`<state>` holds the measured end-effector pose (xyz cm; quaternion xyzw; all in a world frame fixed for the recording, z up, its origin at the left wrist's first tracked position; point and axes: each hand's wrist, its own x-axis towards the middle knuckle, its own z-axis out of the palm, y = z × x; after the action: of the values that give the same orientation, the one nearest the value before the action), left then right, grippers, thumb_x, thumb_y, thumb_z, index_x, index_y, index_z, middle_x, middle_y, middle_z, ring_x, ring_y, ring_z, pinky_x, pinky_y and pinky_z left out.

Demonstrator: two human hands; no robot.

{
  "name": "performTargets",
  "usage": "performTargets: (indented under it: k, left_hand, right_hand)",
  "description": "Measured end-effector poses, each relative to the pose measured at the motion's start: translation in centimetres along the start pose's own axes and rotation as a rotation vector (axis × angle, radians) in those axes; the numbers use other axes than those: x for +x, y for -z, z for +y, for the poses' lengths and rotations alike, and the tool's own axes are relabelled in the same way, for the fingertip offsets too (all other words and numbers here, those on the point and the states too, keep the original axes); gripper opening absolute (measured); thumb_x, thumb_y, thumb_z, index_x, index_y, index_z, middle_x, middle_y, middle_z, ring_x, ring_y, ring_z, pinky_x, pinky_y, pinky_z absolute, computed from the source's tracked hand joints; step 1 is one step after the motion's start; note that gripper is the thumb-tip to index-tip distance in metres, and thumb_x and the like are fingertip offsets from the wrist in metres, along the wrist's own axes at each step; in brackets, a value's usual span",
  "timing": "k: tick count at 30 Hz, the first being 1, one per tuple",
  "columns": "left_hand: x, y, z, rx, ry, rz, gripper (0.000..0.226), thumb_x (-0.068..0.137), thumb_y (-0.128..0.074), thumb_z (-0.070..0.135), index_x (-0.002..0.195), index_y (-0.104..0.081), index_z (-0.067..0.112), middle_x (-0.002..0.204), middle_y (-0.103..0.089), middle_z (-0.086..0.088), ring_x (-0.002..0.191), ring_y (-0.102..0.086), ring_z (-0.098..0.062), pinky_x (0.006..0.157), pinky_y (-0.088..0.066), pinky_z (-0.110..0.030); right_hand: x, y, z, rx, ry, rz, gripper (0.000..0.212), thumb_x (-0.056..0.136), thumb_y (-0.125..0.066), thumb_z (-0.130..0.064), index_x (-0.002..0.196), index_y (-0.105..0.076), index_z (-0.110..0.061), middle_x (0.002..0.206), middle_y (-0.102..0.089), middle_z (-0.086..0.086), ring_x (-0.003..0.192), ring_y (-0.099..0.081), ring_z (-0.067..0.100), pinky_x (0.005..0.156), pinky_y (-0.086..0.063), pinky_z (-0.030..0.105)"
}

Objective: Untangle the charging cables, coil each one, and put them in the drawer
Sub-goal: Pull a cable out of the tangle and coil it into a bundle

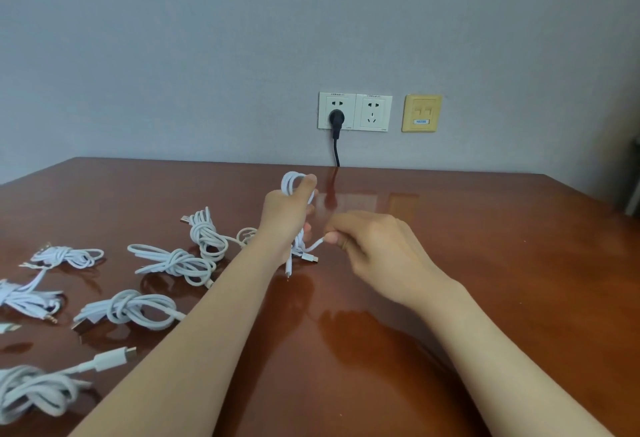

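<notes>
**STATUS.** L hand grips a white cable coil upright, fingers and thumb curled round the loops, just above the worktop. R hand, at 3 o'clock of the coil, pinches the cable's free tail between thumb and fingertips. A connector hangs at 6 o'clock below the L hand.

**RISKS (est.).**
1. Coil springs open. Cause: L grip slackens while the tail is wrapped or tucked.
2. Kink or strain at the connector. Cause: R hand pulls the tail too hard vs. the held loops.
3. Snag. Cause: the hanging connector catches the nearest bundle at 9 o'clock.
4. Re-tangle. Cause: L forearm sweeps across the other finished bundles lying close beside it.
5. Drawer not in view, so the carry route can't be judged.

**SURFACE / ROOM.** Worktop is red-brown and high-gloss and shows reflections, so cables prob. slide easily on it. Several white bundles lie from 7 to 9 o'clock, approx. half the worktop. A grey wall stands at 12 o'clock. It carries two white socket plates. A black plug sits in the left one, with its lead dropping behind the worktop edge. A yellow data plate is at 3 o'clock of these.
</notes>
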<state>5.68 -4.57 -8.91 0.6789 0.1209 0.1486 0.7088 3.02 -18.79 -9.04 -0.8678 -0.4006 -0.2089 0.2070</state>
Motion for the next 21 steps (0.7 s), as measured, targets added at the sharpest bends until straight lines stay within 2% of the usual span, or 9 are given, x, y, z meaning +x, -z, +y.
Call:
performTargets:
  k: [3, 7, 10, 11, 12, 14, 16, 19, 21]
  left_hand:
    - [-0.3, -0.9, -0.6, 0.13, 0.016, -0.093, 0.034, 0.089, -0.058, 0.04, 0.072, -0.059, 0.011, 0.051, -0.053, -0.004, 0.039, -0.044, -0.015, 0.046, -0.036, -0.024]
    - [-1.2, -1.7, -0.8, 0.096, 0.105, -0.263, 0.045, 0.092, -0.047, 0.051, 0.071, -0.05, 0.011, 0.035, -0.038, 0.002, 0.03, -0.035, -0.013, 0.039, -0.03, -0.019]
    - [-1.9, -2.0, -0.7, 0.126, 0.156, -0.394, 0.058, 0.089, -0.029, 0.067, 0.098, -0.056, 0.017, 0.04, -0.034, 0.003, 0.03, -0.029, -0.009, 0.035, -0.027, -0.016]
    - [-1.9, -1.9, -0.9, 0.159, 0.159, -0.453, 0.073, 0.086, -0.024, 0.072, 0.119, -0.053, 0.014, 0.043, -0.033, 0.002, 0.031, -0.028, -0.008, 0.035, -0.026, -0.015]
    - [-1.9, -1.8, -1.0, 0.207, 0.153, -0.508, 0.075, 0.082, -0.022, 0.075, 0.116, -0.054, 0.018, 0.046, -0.031, 0.002, 0.033, -0.027, -0.008, 0.035, -0.025, -0.015]
    - [-2.3, -1.6, -1.0, 0.304, 0.152, -0.618, 0.067, 0.072, -0.025, 0.08, 0.088, -0.047, 0.018, 0.048, -0.03, 0.003, 0.037, -0.026, -0.007, 0.038, -0.024, -0.016]
    - [-2.6, -1.4, -0.8, 0.364, 0.178, -0.7, 0.062, 0.064, -0.036, 0.077, 0.075, -0.048, 0.017, 0.048, -0.031, 0.005, 0.04, -0.025, -0.006, 0.039, -0.023, -0.017]
    - [-2.6, -1.2, -0.6, 0.49, 0.205, -0.805, 0.047, 0.07, -0.059, 0.061, 0.073, -0.045, 0.017, 0.047, -0.031, 0.008, 0.039, -0.027, -0.004, 0.04, -0.025, -0.015]
    - [-2.6, -1.1, -0.5, 0.602, 0.178, -0.846, 0.035, 0.081, -0.068, 0.038, 0.07, -0.043, 0.017, 0.044, -0.032, 0.01, 0.039, -0.029, -0.004, 0.041, -0.028, -0.016]
  right_hand:
    - [0.1, -0.1, 0.1, 0.033, -0.036, 0.015, 0.02, 0.098, -0.044, -0.029, 0.095, -0.062, -0.021, 0.088, -0.064, -0.007, 0.079, -0.054, 0.024, 0.066, -0.043, 0.034]
    - [0.2, -0.3, 0.6, 0.053, -0.169, 0.001, 0.01, 0.096, -0.045, -0.034, 0.095, -0.045, -0.023, 0.079, -0.058, -0.011, 0.072, -0.05, 0.023, 0.063, -0.037, 0.032]
    - [0.1, -0.1, 0.9, 0.073, -0.274, -0.013, 0.028, 0.092, -0.05, -0.043, 0.095, -0.031, -0.023, 0.084, -0.061, 0.0, 0.074, -0.05, 0.03, 0.062, -0.035, 0.035]
    - [0.1, 0.0, 1.0, 0.044, -0.293, -0.021, 0.033, 0.09, -0.051, -0.047, 0.094, -0.03, -0.022, 0.083, -0.06, 0.0, 0.074, -0.048, 0.029, 0.061, -0.033, 0.035]
    - [0.1, 0.1, 1.1, 0.009, -0.311, -0.031, 0.037, 0.088, -0.053, -0.05, 0.093, -0.03, -0.022, 0.081, -0.057, -0.002, 0.073, -0.046, 0.028, 0.061, -0.03, 0.035]
    - [0.1, 0.4, 1.4, 0.002, -0.351, -0.047, 0.039, 0.082, -0.058, -0.053, 0.089, -0.035, -0.022, 0.074, -0.05, -0.009, 0.072, -0.045, 0.023, 0.059, -0.029, 0.034]
    - [0.1, 0.5, 2.2, 0.099, -0.402, -0.055, 0.032, 0.077, -0.066, -0.044, 0.074, -0.041, -0.026, 0.067, -0.048, -0.012, 0.065, -0.045, 0.013, 0.056, -0.03, 0.03]
    - [0.1, 0.3, 3.6, 0.352, -0.471, -0.097, 0.034, 0.072, -0.07, -0.02, 0.059, -0.039, -0.022, 0.049, -0.043, -0.014, 0.051, -0.036, 0.008, 0.051, -0.03, 0.023]
    - [0.1, 0.3, 4.0, 0.545, -0.53, -0.163, 0.043, 0.073, -0.077, -0.02, 0.059, -0.036, -0.018, 0.042, -0.035, -0.015, 0.043, -0.028, 0.005, 0.046, -0.026, 0.019]
